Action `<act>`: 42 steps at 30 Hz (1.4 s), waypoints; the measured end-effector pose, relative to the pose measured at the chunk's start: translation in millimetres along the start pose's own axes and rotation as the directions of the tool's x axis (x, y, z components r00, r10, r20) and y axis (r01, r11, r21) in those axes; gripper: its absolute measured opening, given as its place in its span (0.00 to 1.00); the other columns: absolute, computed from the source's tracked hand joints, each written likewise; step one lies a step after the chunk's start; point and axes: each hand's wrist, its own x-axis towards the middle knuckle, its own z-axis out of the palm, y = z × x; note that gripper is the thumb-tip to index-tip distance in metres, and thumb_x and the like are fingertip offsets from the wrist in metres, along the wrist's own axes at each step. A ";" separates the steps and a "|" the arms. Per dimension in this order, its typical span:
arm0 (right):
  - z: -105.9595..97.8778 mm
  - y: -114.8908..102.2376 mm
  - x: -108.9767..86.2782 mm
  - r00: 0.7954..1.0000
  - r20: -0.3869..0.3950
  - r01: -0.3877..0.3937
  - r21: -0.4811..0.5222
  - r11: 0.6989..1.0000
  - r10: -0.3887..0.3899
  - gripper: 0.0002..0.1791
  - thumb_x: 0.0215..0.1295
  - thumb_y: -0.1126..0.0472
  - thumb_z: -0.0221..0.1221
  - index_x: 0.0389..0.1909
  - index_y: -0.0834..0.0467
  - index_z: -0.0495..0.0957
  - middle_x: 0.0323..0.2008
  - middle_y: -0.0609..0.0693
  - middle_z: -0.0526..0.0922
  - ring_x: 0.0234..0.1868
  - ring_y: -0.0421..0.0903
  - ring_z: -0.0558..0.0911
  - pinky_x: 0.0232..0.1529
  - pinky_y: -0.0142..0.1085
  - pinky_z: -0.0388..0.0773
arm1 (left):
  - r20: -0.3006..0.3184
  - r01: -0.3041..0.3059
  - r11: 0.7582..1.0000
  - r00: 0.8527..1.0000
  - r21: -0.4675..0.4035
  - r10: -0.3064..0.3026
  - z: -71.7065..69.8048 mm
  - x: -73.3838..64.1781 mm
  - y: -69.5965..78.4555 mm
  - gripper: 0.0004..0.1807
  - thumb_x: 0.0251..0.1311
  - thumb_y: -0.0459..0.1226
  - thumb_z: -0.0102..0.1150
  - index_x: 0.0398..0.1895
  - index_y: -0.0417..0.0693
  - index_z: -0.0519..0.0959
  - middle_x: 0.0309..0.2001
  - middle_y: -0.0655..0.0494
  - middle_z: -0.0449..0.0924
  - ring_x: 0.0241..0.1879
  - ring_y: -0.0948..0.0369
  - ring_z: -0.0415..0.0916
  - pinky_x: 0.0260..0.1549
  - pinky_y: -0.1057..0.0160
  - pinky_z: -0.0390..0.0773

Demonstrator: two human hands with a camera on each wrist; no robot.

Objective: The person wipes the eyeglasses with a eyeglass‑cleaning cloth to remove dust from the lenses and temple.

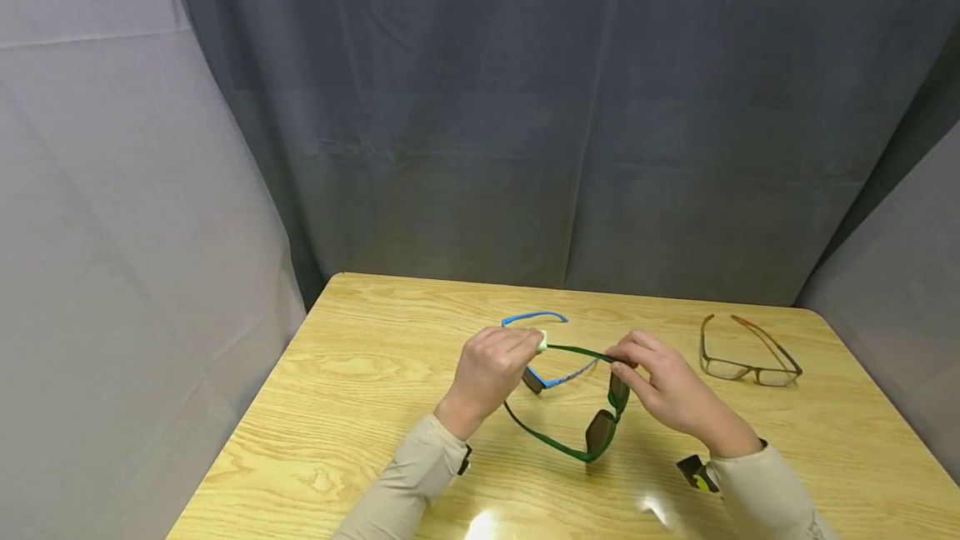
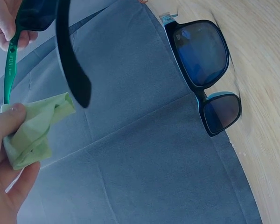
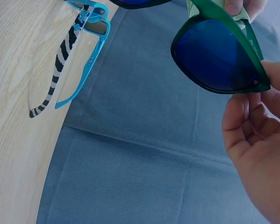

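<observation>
A: Found the green sunglasses (image 1: pixel 600 433) where?

B: Found just below and right of centre in the head view, raised off the worktop (image 1: pixel 360 357) between both grips. Stood unfolded, pointing leftward.

A: Checked the left grip (image 1: pixel 491 365)?

B: Checked. Made a narrow pinch on a pale green cloth (image 2: pixel 32 135), wrapped around the end of the upper temple (image 1: pixel 577 349). Showed best at lower left of the left wrist view.

A: Checked the right grip (image 1: pixel 671 390)?

B: Looked narrow too. Pinched the sunglasses at the upper front corner; confirmed at the right edge of the right wrist view. Left the lower temple (image 1: pixel 543 438) free, jutting leftward.

A: Judged the step how?

B: Read as wiping. Seemed to be cleaning the upper temple with the cloth, steadying the front from the other side. Could not tell the direction of the rub.

A: Called for what next?

B: Probably called for drawing the cloth along the temple toward the right grip, without bending it; after that, perhaps for moving on to the lower temple or the lenses (image 3: pixel 219 53).

A: Logged anything else?

B: Logged blue-framed sunglasses (image 2: pixel 203 56) on the worktop, partly hidden by the left grip in the head view. Also logged clear-lens glasses (image 1: pixel 742 369), resting with temples spread at the right of that view.
</observation>
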 end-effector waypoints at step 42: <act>-6.5 7.5 -8.0 0.999 0.008 -0.051 0.007 0.999 0.051 0.13 0.58 0.75 0.60 0.41 0.58 0.79 0.37 0.43 0.76 0.30 0.33 0.72 0.26 0.28 0.72 | 0.015 0.031 0.999 0.999 0.005 -0.031 -1.0 -10.4 -10.7 0.05 0.54 0.39 0.65 0.32 0.49 0.85 0.33 0.61 0.85 0.32 0.66 0.82 0.36 0.69 0.79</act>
